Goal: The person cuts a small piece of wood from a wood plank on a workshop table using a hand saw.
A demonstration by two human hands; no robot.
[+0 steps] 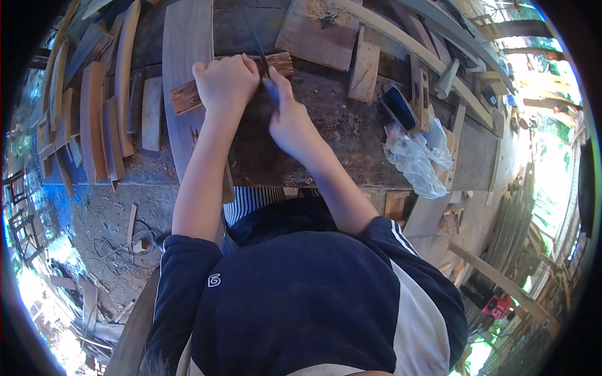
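Several timber strips (93,119) crowd the worktop (329,122) at left, a wide board (316,34) and plastic bag (411,153) at right. Between them the left hand (227,84) clamps a rough brown wood piece (186,98) lying across a plank (188,37); the right hand (291,120) is wrapped round a thin-bladed tool (271,89).

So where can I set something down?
The dark benchtop between your right forearm and the plastic bag looks mostly bare. A smaller patch lies between right forearm and left forearm. Wood pieces crowd the left and upper right.

One head-worn fisheye view looks down past the near shirt (301,294) to the hands (227,86)
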